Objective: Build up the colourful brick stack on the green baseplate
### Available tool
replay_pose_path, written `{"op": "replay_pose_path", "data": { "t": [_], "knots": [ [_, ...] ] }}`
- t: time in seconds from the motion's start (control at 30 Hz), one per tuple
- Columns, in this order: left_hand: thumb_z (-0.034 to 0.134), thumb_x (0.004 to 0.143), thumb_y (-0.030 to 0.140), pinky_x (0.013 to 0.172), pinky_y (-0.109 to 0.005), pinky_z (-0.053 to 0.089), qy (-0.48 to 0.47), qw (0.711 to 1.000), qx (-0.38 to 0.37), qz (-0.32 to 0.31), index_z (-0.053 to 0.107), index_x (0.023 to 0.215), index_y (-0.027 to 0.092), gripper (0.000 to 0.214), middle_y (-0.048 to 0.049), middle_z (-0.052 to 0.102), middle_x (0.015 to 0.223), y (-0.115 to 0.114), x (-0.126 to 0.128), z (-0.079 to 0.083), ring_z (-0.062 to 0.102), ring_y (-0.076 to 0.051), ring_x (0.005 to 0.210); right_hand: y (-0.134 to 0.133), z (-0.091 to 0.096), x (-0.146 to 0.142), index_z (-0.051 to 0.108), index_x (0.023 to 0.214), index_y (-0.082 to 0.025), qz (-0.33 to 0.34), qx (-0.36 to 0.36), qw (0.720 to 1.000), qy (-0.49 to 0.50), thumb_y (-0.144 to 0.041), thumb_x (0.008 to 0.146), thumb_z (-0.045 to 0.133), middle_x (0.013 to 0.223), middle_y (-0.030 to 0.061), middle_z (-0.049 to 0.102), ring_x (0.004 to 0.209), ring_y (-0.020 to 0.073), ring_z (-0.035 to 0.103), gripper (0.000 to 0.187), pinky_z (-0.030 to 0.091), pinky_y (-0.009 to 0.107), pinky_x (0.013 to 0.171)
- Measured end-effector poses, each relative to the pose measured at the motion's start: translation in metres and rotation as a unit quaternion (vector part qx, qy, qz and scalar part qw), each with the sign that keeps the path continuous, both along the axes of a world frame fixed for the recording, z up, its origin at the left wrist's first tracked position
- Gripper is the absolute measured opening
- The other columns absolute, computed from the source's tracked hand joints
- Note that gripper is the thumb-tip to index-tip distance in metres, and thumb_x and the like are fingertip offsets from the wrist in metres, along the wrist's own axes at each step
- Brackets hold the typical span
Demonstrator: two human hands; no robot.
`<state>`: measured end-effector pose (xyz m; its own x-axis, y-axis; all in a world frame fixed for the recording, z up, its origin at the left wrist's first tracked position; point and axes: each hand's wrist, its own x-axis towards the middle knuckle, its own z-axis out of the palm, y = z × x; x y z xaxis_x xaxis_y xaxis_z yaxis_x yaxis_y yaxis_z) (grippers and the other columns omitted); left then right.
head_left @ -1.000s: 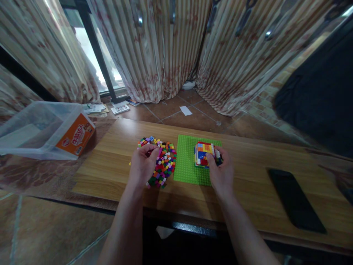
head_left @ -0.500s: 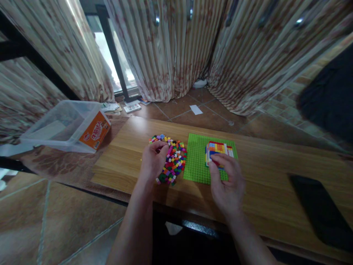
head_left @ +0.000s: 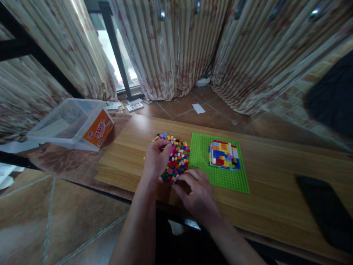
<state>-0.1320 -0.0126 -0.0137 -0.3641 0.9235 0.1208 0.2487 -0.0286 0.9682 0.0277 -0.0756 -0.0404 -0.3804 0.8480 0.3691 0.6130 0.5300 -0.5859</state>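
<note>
A pile of small coloured bricks [head_left: 178,158] lies on the wooden table [head_left: 270,176]. My left hand [head_left: 156,160] rests on the pile's left side with its fingers curled over the bricks. My right hand [head_left: 197,193] is at the pile's near edge, fingers bent down toward the bricks; whether it holds one is hidden. To the right lies a green baseplate [head_left: 220,176] carrying a multicoloured block of stacked bricks [head_left: 224,154], which no hand touches.
A clear plastic bin with an orange label [head_left: 74,123] stands at the left on a brown mat. A black phone [head_left: 327,211] lies at the table's right. Curtains [head_left: 179,48] and a tiled floor with papers [head_left: 134,106] lie beyond the table.
My right hand left the stacked block on the baseplate and moved left and nearer, to the near edge of the brick pile. The left hand stayed on the pile.
</note>
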Motion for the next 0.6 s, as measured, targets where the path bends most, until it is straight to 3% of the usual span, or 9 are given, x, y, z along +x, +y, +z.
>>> {"op": "replay_pose_path", "data": {
  "t": [0.27, 0.6],
  "knots": [
    [0.061, 0.076, 0.023, 0.06, -0.022, 0.04, -0.009, 1.0, 0.001, 0.001, 0.071, 0.07, 0.016, 0.013, 0.0027, 0.063, 0.065, 0.0009, -0.0003, -0.0002, 0.052, -0.011, 0.06, -0.0014, -0.0029, -0.0038, 0.067, 0.084, -0.022, -0.009, 0.031, 0.998, -0.047, -0.03, 0.085, 0.07, 0.087, 0.0043, 0.066, 0.086, 0.0227, 0.054, 0.009, 0.037, 0.037, 0.076],
    [0.063, 0.076, 0.029, 0.057, -0.022, 0.038, 0.006, 1.0, -0.01, 0.002, 0.072, 0.072, 0.016, 0.016, 0.0029, 0.06, 0.061, 0.0013, -0.0028, -0.0043, 0.05, -0.011, 0.058, -0.001, -0.0004, -0.0023, 0.068, 0.082, -0.021, -0.005, 0.031, 0.999, 0.009, -0.025, 0.089, 0.067, 0.087, 0.0028, 0.068, 0.086, 0.0208, 0.057, 0.008, 0.039, 0.036, 0.078]
  ]
}}
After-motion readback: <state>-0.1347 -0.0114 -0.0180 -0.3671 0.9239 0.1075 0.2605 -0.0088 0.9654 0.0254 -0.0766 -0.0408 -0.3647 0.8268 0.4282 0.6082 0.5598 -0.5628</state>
